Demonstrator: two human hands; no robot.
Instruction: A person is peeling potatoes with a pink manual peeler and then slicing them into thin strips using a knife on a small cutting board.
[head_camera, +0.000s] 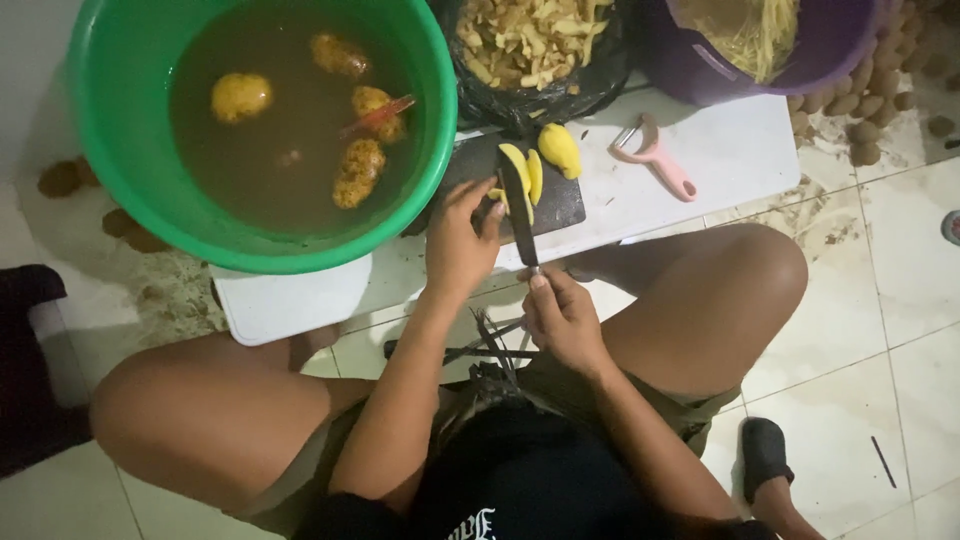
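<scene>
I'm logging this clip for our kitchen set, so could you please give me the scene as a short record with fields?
Left hand: pressing potato slices onto the dark cutting board
Right hand: gripping a knife, blade on the slices
Beside board: peeled potato piece, pink peeler
Green basin: murky water with potatoes afloat
Black bag: peelings
Purple bucket: thin potato strips
Surface: white board on tiled floor
</scene>
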